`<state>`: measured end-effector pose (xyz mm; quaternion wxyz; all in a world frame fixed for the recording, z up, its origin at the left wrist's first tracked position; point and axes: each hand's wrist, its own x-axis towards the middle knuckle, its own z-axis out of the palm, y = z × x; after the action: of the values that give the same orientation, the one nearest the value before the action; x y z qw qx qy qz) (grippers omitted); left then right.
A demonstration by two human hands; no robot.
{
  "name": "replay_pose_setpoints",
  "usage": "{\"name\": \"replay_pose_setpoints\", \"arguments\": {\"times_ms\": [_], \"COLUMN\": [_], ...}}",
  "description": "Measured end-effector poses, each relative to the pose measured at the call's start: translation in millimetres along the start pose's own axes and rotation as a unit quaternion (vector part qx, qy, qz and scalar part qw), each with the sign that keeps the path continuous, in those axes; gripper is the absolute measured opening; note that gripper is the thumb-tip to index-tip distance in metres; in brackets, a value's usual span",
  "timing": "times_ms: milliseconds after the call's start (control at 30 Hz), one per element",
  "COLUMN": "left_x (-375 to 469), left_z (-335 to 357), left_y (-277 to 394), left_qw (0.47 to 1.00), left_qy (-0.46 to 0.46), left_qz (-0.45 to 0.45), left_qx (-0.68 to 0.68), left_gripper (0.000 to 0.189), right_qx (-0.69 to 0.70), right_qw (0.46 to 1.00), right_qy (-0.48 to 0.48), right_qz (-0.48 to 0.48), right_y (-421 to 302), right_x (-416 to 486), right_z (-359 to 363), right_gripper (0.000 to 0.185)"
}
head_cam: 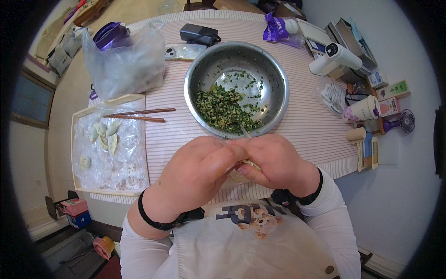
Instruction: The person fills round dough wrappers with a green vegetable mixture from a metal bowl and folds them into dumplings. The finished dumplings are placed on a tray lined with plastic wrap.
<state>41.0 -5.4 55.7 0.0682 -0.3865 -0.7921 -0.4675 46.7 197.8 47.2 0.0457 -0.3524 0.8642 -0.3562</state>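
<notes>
My left hand and my right hand meet just below a steel bowl. Between their fingers they pinch the edge of a pale dumpling, mostly hidden by the hands. Chopped green filling lies in the bowl's lower left part, with a metal utensil handle leaning at the near rim. On the left, several folded dumplings rest on a plastic-lined wooden tray. A pair of wooden chopsticks lies across the tray's right edge.
A plastic bag stands behind the tray. A phone and a black case lie beyond the bowl's left side. Along the right wall stand a lidded cup, a small fan, boxes and a white device.
</notes>
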Motion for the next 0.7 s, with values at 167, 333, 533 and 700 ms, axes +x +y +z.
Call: {"name": "replay_pose_setpoints", "arguments": {"times_ms": [167, 333, 533, 700], "left_x": [2, 0, -6, -8], "left_z": [-1, 2, 24, 23], "left_y": [-5, -16, -33, -44], "left_qw": [0.999, 0.999, 0.876, 0.701], "left_qy": [-0.033, 0.033, 0.135, 0.032], "left_qz": [-0.011, -0.004, -0.206, -0.292], "left_qx": [0.000, -0.030, -0.414, -0.650], "left_gripper": [0.030, 0.035, 0.051, 0.060], "right_qx": [0.016, 0.006, 0.143, 0.133], "right_qw": [1.000, 0.998, 0.964, 0.968], "right_qy": [-0.003, 0.050, 0.223, 0.213], "right_qz": [0.002, -0.024, -0.034, -0.008], "right_y": [3, 16, 28, 37], "right_x": [1, 2, 9, 23], "right_z": [1, 11, 26, 24], "right_gripper": [0.022, 0.020, 0.031, 0.043]}}
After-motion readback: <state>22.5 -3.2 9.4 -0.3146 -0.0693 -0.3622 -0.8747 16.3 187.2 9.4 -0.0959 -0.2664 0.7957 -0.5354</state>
